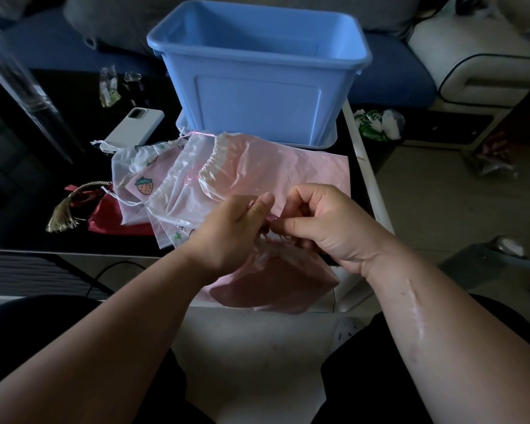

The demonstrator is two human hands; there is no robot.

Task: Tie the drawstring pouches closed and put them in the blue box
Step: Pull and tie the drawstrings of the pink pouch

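Above table edge, both hands' [227, 231] [328, 224] curled grips pinching pink pouch [273, 283] drawstring

The view is dim, bluish and underexposed; the blue box [259, 96] and the pale floor [441, 194] at right are brightest, so light seems to come from the right. The dark tabletop [22, 215] sinks almost to black at left, the pink pouch [273, 283] at its near edge lies in shadow, and the forearms [104, 347] darken toward the bottom. Lines bow at the frame's edges, and the corners are soft.
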